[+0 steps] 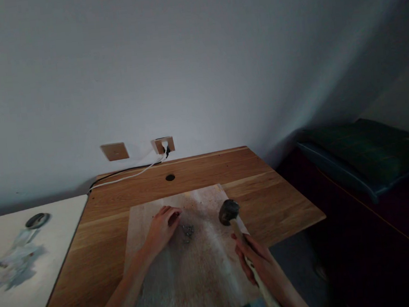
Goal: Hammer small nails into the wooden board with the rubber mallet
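Observation:
My right hand (254, 257) is wrapped round the pale wooden handle of a mallet (229, 212). Its dark, rounded head is over the right side of a worn, light-coloured board (181, 291). On the left of the board, my left hand (164, 229) has its fingers curled and thumb and fingertips brought together; anything between them is too small to make out. Just right of these fingertips lies a small heap of grey metal bits (188, 231), too small to name. A few dark specks are scattered on the board beyond.
The board lies on a wooden desk (282, 208) with a round cable hole (170, 177). Cables run from a wall socket (164, 145) along the back. At left, a white table (62, 230) bears a tape roll (37, 220) and crumpled plastic (18, 263). A green pillow (374, 151) is at right.

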{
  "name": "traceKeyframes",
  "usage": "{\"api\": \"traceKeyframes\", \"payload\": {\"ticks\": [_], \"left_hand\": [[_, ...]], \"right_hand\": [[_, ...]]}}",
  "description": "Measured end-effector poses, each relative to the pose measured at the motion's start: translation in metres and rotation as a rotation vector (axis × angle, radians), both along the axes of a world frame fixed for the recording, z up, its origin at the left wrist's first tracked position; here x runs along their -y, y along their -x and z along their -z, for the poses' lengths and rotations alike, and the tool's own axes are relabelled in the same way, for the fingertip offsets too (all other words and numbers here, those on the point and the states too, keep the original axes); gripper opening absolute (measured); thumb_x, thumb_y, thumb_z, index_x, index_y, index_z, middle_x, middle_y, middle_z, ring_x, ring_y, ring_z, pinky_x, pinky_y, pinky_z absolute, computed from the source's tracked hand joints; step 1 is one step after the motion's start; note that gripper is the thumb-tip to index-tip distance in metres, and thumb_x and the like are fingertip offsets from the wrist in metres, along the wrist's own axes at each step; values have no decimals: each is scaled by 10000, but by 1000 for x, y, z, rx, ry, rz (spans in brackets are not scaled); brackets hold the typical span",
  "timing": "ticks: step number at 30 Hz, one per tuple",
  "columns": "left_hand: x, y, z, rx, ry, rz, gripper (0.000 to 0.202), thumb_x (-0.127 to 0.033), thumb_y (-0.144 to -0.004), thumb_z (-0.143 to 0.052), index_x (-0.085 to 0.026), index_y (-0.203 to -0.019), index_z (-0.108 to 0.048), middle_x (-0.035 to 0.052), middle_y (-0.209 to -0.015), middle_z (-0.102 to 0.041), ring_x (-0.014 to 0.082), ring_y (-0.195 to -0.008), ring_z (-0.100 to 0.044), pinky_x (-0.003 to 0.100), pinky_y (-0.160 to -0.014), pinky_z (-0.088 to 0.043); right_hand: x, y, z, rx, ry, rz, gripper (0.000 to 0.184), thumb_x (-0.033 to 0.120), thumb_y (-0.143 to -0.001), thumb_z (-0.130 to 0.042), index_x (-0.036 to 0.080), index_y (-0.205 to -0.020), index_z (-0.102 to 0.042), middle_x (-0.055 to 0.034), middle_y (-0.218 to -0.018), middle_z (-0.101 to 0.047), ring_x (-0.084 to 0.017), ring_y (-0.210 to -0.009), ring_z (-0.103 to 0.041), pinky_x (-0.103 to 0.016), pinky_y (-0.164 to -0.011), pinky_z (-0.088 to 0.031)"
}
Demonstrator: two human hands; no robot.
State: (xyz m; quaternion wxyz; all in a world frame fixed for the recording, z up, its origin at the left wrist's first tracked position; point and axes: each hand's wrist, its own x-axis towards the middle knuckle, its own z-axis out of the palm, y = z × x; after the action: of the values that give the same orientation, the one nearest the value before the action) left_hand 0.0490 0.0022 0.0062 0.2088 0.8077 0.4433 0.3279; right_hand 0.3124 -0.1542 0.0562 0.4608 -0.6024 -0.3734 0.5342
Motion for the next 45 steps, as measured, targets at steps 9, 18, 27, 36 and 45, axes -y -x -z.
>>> {"api": "traceKeyframes", "payload": {"ticks": [9, 18, 27, 36, 45], "left_hand": [[0, -5, 1, 82, 46, -12, 122, -211, -895, -583, -230, -934, -697, 42, -937, -742, 217, -902, -684, 362, -851, -544], [-17, -47, -19, 15, 117, 101, 93, -164, -866, -630, -219, -880, -704, 41, -937, -713, 212, -918, -678, 340, -870, -536], [-57, -101, -21, 101, 135, 204, 130, -148, -882, -660, -237, -957, -716, 29, -988, -765, 202, -922, -694, 335, -893, -527], [-66, -105, 0, 109, 126, 295, 112, -138, -895, -652, -207, -944, -725, 41, -963, -758, 204, -911, -694, 328, -869, -528], [-73, -106, 5, 49, 78, 381, 153, -146, -922, -618, -216, -993, -734, 55, -1005, -756, 215, -968, -679, 351, -901, -515]], "right_hand": [[27, -17, -46, 73, -220, 0, 523, 702, -899, -574, 243, -1142, -634, -22, -721, -588, -157, -605, -550, -278, -560, -509], [0, -1, -2, 137, 79, -52, 662, 821, -852, -492, 193, -1024, -612, 77, -614, -436, -44, -409, -325, -170, -382, -227], [1, -12, 34, 236, 89, -37, 640, 836, -854, -440, 211, -906, -569, 91, -500, -418, -65, -361, -324, -191, -347, -224], [1, -13, 43, 158, 216, 65, 727, 905, -740, -505, 212, -952, -569, 88, -528, -452, -64, -341, -325, -199, -315, -225], [5, -11, 44, 179, 242, 110, 812, 939, -713, -503, 190, -1002, -626, 61, -531, -498, -85, -378, -368, -215, -347, -302]]}}
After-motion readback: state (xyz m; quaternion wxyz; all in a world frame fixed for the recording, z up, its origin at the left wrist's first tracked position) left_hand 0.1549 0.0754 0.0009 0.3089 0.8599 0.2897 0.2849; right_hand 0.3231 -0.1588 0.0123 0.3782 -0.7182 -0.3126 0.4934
